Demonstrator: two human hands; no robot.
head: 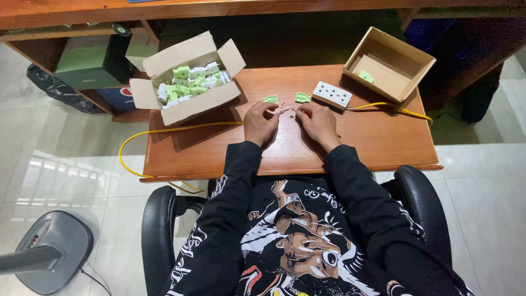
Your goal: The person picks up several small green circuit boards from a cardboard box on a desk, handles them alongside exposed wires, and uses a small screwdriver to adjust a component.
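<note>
My left hand (260, 121) and my right hand (318, 123) rest close together on a small wooden table (378, 142). Between their fingertips lie small metal parts (285, 109); the fingers of both hands pinch at them. Two small green plastic pieces (270, 99) (302, 97) lie just beyond my hands. A white socket block (331, 94) with a yellow cable (383, 105) sits to the right of them.
An open cardboard box (189, 107) of several green and white plastic parts stands at the table's back left. A nearly empty cardboard box (408, 52) holding one green piece (366, 77) is tilted at back right. Yellow cable (164, 130) loops off the left edge. A fan base (52, 252) is on the floor.
</note>
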